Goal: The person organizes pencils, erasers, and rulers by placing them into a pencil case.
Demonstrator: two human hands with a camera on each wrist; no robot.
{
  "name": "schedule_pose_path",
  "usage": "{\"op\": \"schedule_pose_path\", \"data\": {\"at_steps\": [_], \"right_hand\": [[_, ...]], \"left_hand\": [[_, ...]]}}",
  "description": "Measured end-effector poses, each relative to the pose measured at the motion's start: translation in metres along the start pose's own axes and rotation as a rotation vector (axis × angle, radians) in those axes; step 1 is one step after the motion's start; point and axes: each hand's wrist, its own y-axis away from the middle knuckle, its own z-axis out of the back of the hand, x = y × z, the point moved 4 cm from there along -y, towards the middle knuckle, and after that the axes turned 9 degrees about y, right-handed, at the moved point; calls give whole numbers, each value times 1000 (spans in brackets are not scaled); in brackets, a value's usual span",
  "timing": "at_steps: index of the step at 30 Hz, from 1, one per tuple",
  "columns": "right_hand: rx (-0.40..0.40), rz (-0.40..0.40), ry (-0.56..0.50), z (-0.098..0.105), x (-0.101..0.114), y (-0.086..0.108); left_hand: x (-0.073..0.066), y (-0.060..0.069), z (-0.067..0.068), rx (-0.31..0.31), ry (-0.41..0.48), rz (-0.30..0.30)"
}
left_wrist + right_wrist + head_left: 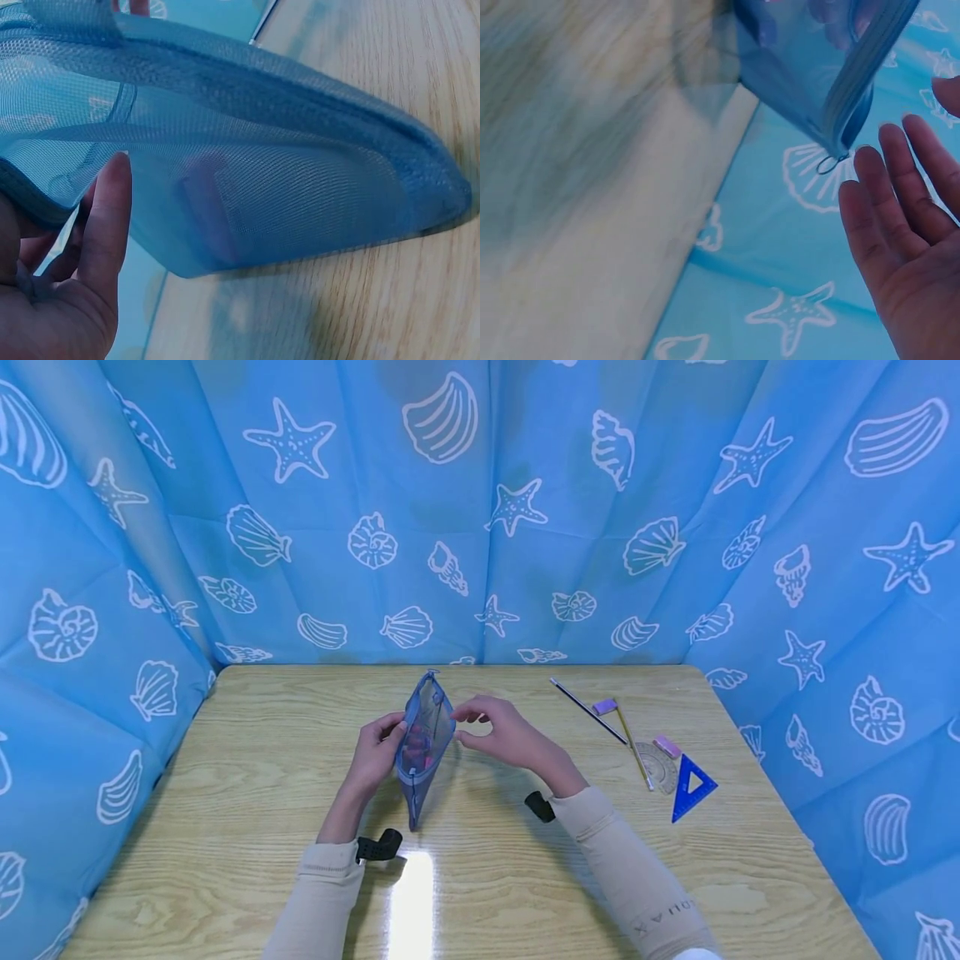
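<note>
A blue mesh zip pouch (415, 777) is held upright above the table, its top gaping, with pinkish items showing inside. My left hand (377, 750) pinches the pouch's left edge between thumb and fingers; in the left wrist view the hand (82, 277) grips the mesh pouch (300, 187), and a purple-pink shape shows through the mesh. My right hand (498, 732) is at the pouch's right edge, holding nothing. In the right wrist view the fingers of the right hand (911, 232) are spread beside the pouch's zip end (802, 90); whether they touch it I cannot tell.
On the right of the wooden table (262, 760) lie a dark pencil (588, 712), a yellow pencil (634, 745), a purple eraser (604, 707), a pink eraser (667, 747), a clear protractor (656, 767) and a blue set square (684, 793). A patterned blue curtain (525, 568) stands behind.
</note>
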Motion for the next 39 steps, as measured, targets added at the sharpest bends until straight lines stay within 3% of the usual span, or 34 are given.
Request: {"op": "schedule_pose_path", "data": {"at_steps": [7, 24, 34, 39], "right_hand": [[-57, -41, -72, 0, -19, 17], [-128, -147, -76, 6, -70, 55], [-198, -178, -51, 18, -101, 70], [-211, -230, -97, 25, -118, 74]], "left_hand": [[-2, 2, 1, 12, 15, -7], [1, 1, 2, 21, 10, -12], [1, 2, 3, 8, -9, -12], [1, 3, 3, 17, -1, -7]]}}
